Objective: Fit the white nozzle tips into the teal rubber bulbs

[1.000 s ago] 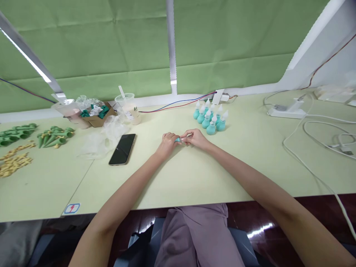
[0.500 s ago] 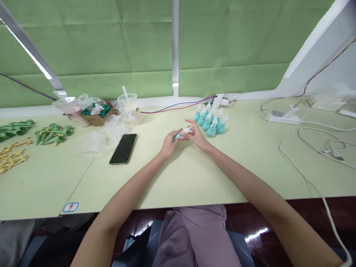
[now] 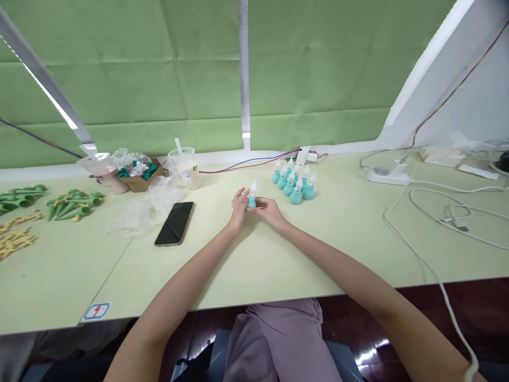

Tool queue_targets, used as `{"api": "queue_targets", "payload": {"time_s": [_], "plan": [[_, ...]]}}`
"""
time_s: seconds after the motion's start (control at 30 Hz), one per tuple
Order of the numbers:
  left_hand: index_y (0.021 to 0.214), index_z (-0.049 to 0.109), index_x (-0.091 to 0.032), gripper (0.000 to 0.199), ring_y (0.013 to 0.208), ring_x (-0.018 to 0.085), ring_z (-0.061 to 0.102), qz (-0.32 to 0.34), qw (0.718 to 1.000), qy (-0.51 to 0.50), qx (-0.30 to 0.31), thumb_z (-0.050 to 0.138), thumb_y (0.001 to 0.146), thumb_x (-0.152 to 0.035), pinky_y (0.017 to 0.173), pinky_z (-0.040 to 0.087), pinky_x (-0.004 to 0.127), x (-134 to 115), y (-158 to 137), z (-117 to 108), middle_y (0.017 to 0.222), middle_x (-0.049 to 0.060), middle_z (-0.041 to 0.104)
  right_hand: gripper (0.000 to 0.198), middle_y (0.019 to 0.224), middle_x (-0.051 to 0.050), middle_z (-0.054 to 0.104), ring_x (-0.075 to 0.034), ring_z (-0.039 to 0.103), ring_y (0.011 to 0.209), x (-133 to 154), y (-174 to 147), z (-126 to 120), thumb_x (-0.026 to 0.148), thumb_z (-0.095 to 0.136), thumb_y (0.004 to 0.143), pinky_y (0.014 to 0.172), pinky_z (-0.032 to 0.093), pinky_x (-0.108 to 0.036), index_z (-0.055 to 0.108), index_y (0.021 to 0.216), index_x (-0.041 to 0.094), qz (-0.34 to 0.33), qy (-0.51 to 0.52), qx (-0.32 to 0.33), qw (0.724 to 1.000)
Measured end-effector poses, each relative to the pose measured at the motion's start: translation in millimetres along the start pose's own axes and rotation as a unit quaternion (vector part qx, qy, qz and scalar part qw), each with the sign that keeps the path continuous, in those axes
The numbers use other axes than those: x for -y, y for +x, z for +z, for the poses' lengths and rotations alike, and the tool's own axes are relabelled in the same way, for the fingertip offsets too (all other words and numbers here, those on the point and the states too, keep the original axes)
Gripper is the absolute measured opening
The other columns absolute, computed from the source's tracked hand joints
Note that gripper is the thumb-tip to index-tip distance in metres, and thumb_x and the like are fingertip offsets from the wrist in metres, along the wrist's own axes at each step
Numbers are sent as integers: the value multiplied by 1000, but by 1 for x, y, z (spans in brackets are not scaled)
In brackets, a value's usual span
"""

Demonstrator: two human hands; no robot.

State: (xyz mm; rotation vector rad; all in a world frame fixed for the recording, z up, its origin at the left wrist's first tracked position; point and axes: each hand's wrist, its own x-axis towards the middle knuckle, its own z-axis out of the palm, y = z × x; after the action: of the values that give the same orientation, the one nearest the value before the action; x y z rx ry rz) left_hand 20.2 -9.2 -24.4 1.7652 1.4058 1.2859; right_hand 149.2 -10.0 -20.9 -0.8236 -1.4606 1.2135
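Both my hands meet above the middle of the table (image 3: 254, 270) around one teal squeeze bulb (image 3: 251, 202) with a translucent white pointed tip. It is upright, tip upward. My left hand (image 3: 238, 210) is closed around its left side, and the fingers of my right hand (image 3: 270, 211) grip it from the right. The bulb's lower part is mostly hidden by my fingers. Just to the right and farther back, several matching teal bulbs (image 3: 295, 197) stand upright in a close group, tips up.
Left of my hands lie a black phone (image 3: 175, 224) and a crumpled plastic bag (image 3: 149, 207). Behind are a drink cup (image 3: 186, 168) and a cardboard box (image 3: 143, 182). Green cone-shaped parts (image 3: 73, 204) lie far left. A power strip (image 3: 387, 175) and white cables (image 3: 433, 193) are at right.
The bulb has turned from lying tilted between my hands to standing upright. My right hand's raised fingers have come down and closed on it. The view has shifted slightly.
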Motion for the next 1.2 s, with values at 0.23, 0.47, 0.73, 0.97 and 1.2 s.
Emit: {"api": "queue_targets", "payload": {"time_s": [0.23,0.47,0.73,0.97,1.2], "plan": [[115,58,-24,47,127,21,33,-4,992,73,-99,20,94,-43,111,17,42,29,26,-37,126,8,49,27,59,0,58,-13,54,55,-12,10,-26,40,72,58,50,48,-25,59,63,16,32,-94,-104,990],[106,60,-23,47,122,21,37,-53,985,106,-123,19,94,-42,110,18,42,44,35,-57,117,7,57,32,81,-3,63,-16,59,78,-16,13,-33,40,70,60,60,54,-28,61,82,18,22,-83,-60,995],[99,63,-22,46,118,21,42,-12,990,119,-76,21,94,-41,107,20,45,44,34,-55,112,7,59,26,69,1,60,-14,56,66,-20,14,-33,41,65,63,63,47,-26,59,73,18,-12,-158,-72,985],[97,63,-22,46,118,22,42,-3,990,128,-58,21,94,-42,106,22,44,45,34,-54,113,8,59,25,63,2,57,-13,53,62,-19,13,-33,41,65,62,62,44,-26,56,65,18,-2,-195,-111,975],[97,63,-22,44,118,22,42,1,990,137,-38,23,94,-40,105,21,42,45,33,-52,112,8,60,24,72,0,63,-14,57,69,-20,13,-34,40,64,65,67,46,-27,60,75,18,-26,-184,-85,979]]}}
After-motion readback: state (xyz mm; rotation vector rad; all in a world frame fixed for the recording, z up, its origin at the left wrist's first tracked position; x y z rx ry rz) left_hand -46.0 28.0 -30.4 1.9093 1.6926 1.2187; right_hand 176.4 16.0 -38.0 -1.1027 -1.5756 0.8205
